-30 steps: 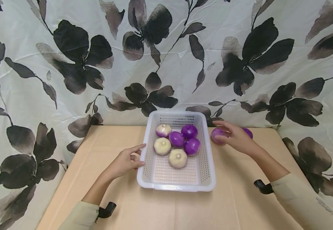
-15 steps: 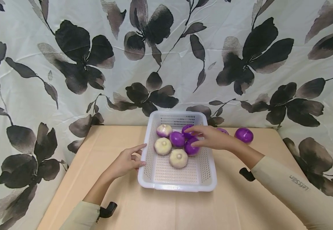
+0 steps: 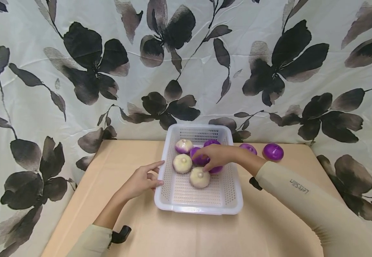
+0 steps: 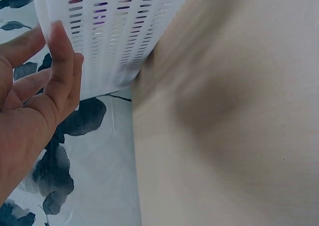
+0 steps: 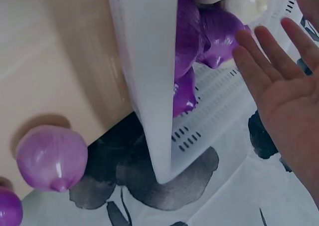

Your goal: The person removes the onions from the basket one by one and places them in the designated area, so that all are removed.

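Observation:
A white slotted plastic basket (image 3: 199, 210) stands on the table with several purple onions (image 3: 216, 170) and pale cream bulbs (image 3: 200, 180) inside. My right hand (image 3: 219, 155) reaches over its right rim, fingers spread above the onions, partly covering them. In the right wrist view those fingers are extended beside a purple onion (image 5: 219, 34), with nothing between them. At the basket's left rim, my left hand (image 3: 141, 181) touches the outside with index finger and thumb. The left wrist view shows my left hand (image 4: 37, 91) with fingers against the basket wall (image 4: 107, 36).
Two purple onions lie outside the basket to the right, one (image 3: 249, 147) partly behind my right forearm and one (image 3: 273, 152) farther right. The light wooden table (image 3: 173, 235) meets a floral cloth (image 3: 134, 21) along its back edge.
My right hand has moved left from the loose onion outside the basket to above the basket's contents. That onion stays on the table. My left hand keeps its place at the rim.

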`<control>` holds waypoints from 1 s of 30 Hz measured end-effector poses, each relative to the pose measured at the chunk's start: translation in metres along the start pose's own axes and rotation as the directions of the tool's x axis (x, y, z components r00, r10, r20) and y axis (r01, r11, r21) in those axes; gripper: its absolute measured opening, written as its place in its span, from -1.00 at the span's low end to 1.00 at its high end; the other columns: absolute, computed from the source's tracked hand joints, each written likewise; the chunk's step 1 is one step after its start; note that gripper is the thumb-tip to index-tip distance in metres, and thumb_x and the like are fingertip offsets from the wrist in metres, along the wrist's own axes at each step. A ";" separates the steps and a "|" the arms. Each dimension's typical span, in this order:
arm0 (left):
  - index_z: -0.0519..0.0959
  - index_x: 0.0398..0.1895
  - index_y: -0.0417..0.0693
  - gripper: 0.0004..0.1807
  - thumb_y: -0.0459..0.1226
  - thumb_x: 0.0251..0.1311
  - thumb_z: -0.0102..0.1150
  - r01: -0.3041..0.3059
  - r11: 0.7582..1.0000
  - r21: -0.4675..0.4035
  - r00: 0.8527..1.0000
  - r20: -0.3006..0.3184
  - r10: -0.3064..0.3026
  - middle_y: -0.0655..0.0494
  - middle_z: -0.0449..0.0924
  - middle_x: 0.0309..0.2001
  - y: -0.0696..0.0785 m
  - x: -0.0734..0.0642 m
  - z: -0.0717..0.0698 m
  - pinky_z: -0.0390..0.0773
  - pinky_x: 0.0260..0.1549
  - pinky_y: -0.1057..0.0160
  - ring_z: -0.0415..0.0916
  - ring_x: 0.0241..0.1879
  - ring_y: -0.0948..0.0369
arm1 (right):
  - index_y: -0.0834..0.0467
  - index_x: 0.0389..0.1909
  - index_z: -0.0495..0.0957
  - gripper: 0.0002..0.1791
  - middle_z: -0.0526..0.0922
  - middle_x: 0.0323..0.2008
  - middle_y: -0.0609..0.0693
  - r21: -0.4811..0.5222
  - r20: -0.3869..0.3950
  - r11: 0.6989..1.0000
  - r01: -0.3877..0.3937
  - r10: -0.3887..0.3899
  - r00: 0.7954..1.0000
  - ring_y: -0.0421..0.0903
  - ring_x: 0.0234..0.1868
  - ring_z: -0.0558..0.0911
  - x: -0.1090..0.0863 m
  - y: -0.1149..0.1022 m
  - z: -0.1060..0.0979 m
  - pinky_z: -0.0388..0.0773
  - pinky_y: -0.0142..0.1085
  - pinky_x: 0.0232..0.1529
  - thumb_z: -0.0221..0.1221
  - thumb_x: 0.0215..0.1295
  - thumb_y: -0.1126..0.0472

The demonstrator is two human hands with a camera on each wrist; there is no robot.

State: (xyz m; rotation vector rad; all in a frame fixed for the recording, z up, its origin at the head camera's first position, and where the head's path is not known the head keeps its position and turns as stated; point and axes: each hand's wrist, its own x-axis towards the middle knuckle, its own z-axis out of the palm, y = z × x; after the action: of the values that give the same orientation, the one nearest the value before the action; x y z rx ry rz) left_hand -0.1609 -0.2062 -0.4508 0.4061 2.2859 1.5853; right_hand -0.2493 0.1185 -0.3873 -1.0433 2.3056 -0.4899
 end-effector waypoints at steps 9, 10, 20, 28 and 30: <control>0.28 0.53 -0.26 -0.19 -0.46 0.22 0.38 0.024 0.999 0.037 1.000 -0.013 -0.024 -0.30 0.49 0.06 0.001 0.001 0.002 0.78 -0.34 0.02 0.64 -0.35 0.22 | 0.16 0.40 0.47 -0.37 0.57 0.31 0.16 -0.013 0.099 0.999 -0.035 0.036 0.994 0.09 0.39 0.50 0.013 0.003 0.011 0.42 -0.06 0.47 0.37 0.34 0.14; 0.29 0.54 -0.24 -0.19 -0.46 0.21 0.38 0.030 0.999 0.041 0.999 -0.015 -0.029 -0.29 0.50 0.06 0.001 0.001 0.002 0.78 -0.35 0.04 0.64 -0.35 0.21 | 0.16 0.39 0.47 -0.38 0.58 0.29 0.14 -0.026 0.100 0.999 -0.041 0.044 0.994 0.08 0.37 0.52 0.014 0.003 0.012 0.43 -0.07 0.45 0.36 0.34 0.16; 0.28 0.54 -0.25 -0.19 -0.45 0.22 0.38 0.032 0.998 0.049 0.999 -0.005 -0.032 -0.30 0.51 0.05 0.001 0.003 0.002 0.75 -0.40 0.24 0.64 -0.36 0.17 | 0.07 0.36 0.53 -0.38 0.61 0.25 0.05 -0.102 0.078 0.989 -0.107 0.115 0.990 0.01 0.30 0.54 0.021 0.000 0.026 0.47 -0.08 0.41 0.39 0.26 0.29; 0.28 0.53 -0.27 -0.19 -0.45 0.22 0.38 0.019 0.999 0.035 1.000 -0.002 -0.019 -0.31 0.51 0.04 0.002 0.002 0.002 0.75 -0.40 0.22 0.65 -0.34 0.15 | 0.11 0.25 0.61 -0.39 0.68 0.14 0.00 -0.126 0.043 0.989 -0.076 0.082 0.996 -0.12 0.11 0.59 0.025 0.001 0.035 0.56 -0.19 0.30 0.46 0.12 0.35; 0.28 0.53 -0.27 -0.19 -0.45 0.21 0.39 0.019 0.999 0.034 1.000 -0.003 -0.019 -0.31 0.51 0.04 0.001 0.002 0.002 0.76 -0.39 0.21 0.65 -0.35 0.15 | 0.09 0.25 0.61 -0.39 0.68 0.14 -0.01 -0.126 0.042 0.989 -0.080 0.086 0.995 -0.13 0.12 0.59 0.025 0.001 0.037 0.55 -0.22 0.30 0.47 0.13 0.34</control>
State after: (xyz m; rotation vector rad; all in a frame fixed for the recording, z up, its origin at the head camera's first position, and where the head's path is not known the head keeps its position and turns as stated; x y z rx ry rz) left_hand -0.1620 -0.2029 -0.4504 0.3896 2.3147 1.5402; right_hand -0.2407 0.0957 -0.4246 -1.0000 2.3511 -0.2889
